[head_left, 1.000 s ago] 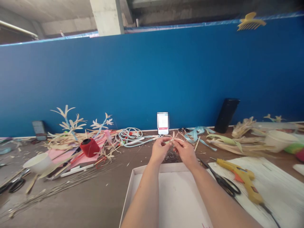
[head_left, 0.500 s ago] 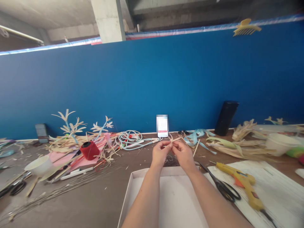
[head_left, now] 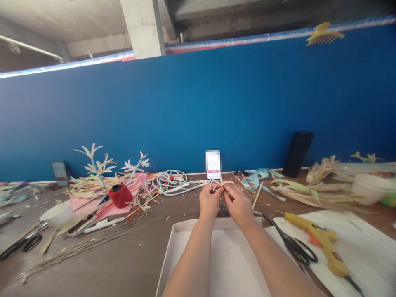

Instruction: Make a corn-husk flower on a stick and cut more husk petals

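My left hand and my right hand meet above the far edge of a shallow white box. Fingertips of both are pinched together on a small flower of pale corn-husk strips, whose narrow petals stick out past them. Its lower part is hidden by my fingers. Just behind the flower, a phone with a lit screen leans upright against the blue partition. Thin dark wire lies on the table below my hands.
To the right are black scissors, a yellow glue gun, printed sheets, corn husks and blue ribbon. Left of me lie long wires, a red thread spool, a white bowl and finished husk flowers.
My fingers have shifted slightly around the husk flower, and its petals now point differently. The whole view has moved a little, so things appear further right.
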The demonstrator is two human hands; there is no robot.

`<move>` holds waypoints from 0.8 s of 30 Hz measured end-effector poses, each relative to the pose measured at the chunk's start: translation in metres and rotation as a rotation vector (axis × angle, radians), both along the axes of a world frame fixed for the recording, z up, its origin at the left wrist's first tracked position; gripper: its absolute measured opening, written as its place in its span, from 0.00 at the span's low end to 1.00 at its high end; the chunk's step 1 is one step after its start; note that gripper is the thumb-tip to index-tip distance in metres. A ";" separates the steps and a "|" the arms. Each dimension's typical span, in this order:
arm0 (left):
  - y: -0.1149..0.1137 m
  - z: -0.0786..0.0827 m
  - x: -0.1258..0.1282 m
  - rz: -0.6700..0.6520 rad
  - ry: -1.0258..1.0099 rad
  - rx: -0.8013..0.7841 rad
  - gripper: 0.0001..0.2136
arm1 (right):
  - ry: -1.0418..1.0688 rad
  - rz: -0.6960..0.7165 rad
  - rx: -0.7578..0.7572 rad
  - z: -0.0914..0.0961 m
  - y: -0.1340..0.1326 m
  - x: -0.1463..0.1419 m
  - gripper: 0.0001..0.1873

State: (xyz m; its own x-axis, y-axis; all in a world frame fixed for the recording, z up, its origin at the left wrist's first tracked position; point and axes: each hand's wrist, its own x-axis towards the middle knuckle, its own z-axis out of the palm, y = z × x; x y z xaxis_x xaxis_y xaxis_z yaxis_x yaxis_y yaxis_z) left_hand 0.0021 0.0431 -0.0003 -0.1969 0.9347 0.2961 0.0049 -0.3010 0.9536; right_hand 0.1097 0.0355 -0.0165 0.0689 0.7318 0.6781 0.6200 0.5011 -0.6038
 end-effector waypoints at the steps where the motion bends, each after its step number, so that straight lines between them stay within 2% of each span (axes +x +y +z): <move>1: 0.000 0.000 0.000 0.011 0.006 0.010 0.06 | 0.008 -0.002 -0.008 -0.001 0.000 0.000 0.16; 10: 0.001 0.002 -0.002 0.068 -0.005 0.037 0.06 | 0.395 0.114 -0.312 -0.005 0.003 -0.009 0.22; 12: 0.001 0.001 -0.003 0.066 -0.019 0.043 0.06 | 0.447 0.136 -0.321 -0.001 0.001 -0.010 0.22; 15: 0.002 0.001 -0.003 0.048 -0.027 0.043 0.07 | 0.402 0.166 -0.294 0.006 -0.004 -0.008 0.18; 20: 0.002 0.000 -0.002 0.007 -0.041 0.028 0.08 | 0.317 0.088 -0.287 0.010 -0.005 -0.004 0.15; 24: 0.002 -0.002 0.000 -0.098 -0.126 -0.040 0.19 | 0.381 0.072 -0.279 0.009 -0.003 -0.003 0.14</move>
State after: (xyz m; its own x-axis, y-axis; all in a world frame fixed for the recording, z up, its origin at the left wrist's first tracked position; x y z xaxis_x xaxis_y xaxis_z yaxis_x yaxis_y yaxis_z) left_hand 0.0017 0.0451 -0.0020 -0.1370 0.9618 0.2369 -0.1432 -0.2558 0.9561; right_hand 0.1068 0.0325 -0.0077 0.2169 0.8941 0.3918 0.2982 0.3215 -0.8987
